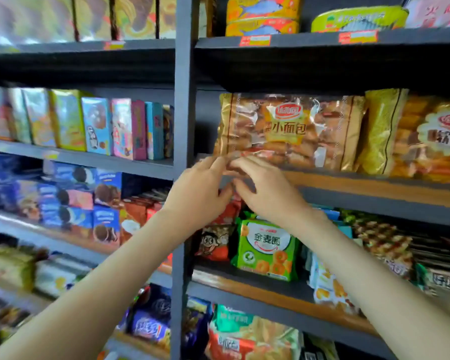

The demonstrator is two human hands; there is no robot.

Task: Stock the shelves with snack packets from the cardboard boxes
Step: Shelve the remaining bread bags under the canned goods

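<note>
Snack packet (289, 131): a clear and gold bag of small bread rolls. It stands upright on the middle shelf (374, 189) of the right-hand bay. Its left end is near the grey upright post (183, 126), and its right end touches a yellow packet (382, 131).

Left hand (200, 188): raised to the packet's lower left corner. The fingers are nearly straight, with their tips on the bottom edge. No grip is evident.

Right hand (268, 188): just beside the left hand. The fingers are spread and slightly bent, with their tips against the same bottom edge. That area is blurred, so I cannot tell whether they pinch the film or only touch it.

Surroundings: a green packet (266, 249) and a red packet (216, 240) stand side by side on the shelf below, under the hands. Upright biscuit boxes (96, 126) fill the left bay at the same level as the bread. Yellow fish tins (263, 16) are stacked on the top shelf.
</note>
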